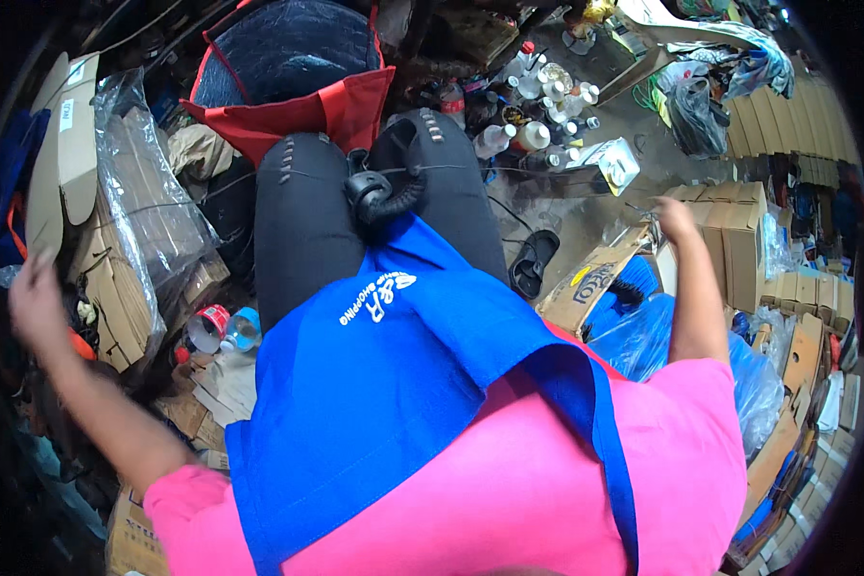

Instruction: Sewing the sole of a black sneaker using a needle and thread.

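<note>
At the far left my left hand point(36, 296) is raised and smeared by motion. Its fingers overlap the lower end of a long flat piece of tan cardboard point(46, 206); whether they grip it is unclear. My right hand point(677, 221) is stretched out to the right with curled fingers, close to the cardboard boxes point(732, 235). Anything inside its fingers is too small to make out. Across my lap lies a blue apron point(355, 403) with white print. Between my knees rests a black corrugated hose-like thing point(384, 195).
A red shopping bag with silvery lining point(336, 106) stands open beyond my knees. Several plastic bottles point(533, 134) crowd the floor to its right. A black sandal point(533, 264) lies by my right leg. Plastic-wrapped cardboard point(149, 182) leans at left; blue plastic bags point(634, 336) lie at right.
</note>
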`<state>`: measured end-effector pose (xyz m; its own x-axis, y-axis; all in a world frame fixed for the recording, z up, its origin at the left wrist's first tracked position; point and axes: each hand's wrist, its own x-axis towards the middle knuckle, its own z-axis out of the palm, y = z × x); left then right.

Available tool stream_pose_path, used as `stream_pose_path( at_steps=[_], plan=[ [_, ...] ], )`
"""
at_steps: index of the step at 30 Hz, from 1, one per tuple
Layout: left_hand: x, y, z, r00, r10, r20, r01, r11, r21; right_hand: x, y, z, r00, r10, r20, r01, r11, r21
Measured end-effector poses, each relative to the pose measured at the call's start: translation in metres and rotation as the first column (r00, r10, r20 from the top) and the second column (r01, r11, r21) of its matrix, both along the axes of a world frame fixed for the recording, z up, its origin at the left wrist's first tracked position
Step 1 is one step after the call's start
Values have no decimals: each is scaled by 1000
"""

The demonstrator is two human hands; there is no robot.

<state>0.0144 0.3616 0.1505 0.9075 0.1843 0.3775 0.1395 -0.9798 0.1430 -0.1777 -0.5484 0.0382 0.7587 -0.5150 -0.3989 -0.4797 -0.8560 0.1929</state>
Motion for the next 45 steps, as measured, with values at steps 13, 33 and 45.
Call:
stream_pose_path(
  at_steps=[13, 33, 45],
  plan=[
    [16, -371, -109, 175, -983, -60, 430, 131, -893, 158, 314, 40, 654, 420, 629, -757, 363, 544],
    [32, -369, -121, -116, -982, -151, 219, 123, -968, 112, 322, 18, 633, 304, 712, -755, 446, 480],
    [31, -378, -102, -99, -961, -258, 564, 160, -811, 136, 354, 65, 390, 837, 384, -920, 373, 120]
  ],
)
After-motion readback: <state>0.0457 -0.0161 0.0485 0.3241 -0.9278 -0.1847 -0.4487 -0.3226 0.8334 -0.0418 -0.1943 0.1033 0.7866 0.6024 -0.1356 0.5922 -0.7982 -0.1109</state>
